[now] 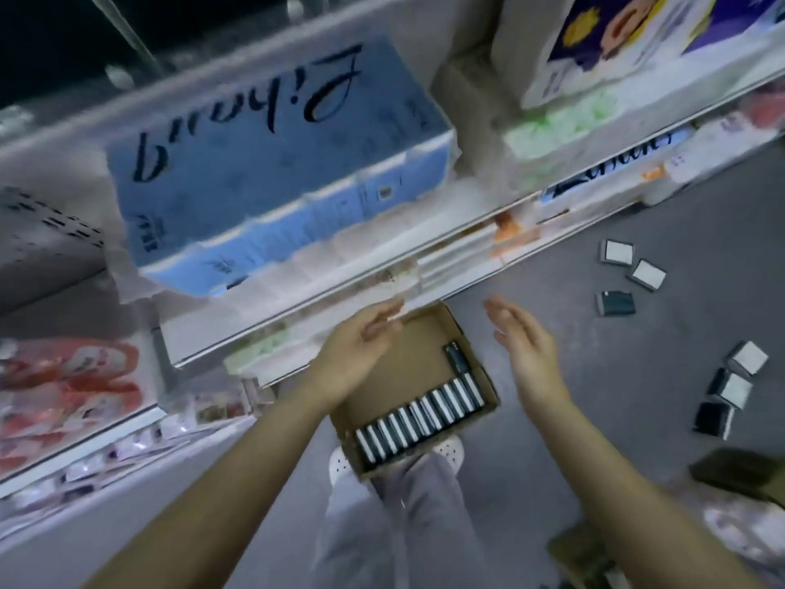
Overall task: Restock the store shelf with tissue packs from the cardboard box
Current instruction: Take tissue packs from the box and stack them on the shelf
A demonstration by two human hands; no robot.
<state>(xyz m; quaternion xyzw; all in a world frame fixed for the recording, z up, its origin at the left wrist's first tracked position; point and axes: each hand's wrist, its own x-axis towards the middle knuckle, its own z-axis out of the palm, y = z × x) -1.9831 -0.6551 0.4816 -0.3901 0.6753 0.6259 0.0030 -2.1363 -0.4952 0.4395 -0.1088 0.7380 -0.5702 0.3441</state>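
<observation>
over the box [382, 367] my left hand [361, 342] and right hand [522, 337] spread empty; tissue packs [420, 414] seem light, soft; pinch flat sides.

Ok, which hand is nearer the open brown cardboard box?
Left. The left hand hangs open over the far end of the brown cardboard box; the right hand is off to its right, over floor.

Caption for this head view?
Open left hand and right hand near a cardboard box of tissue packs by the shelf.
</observation>
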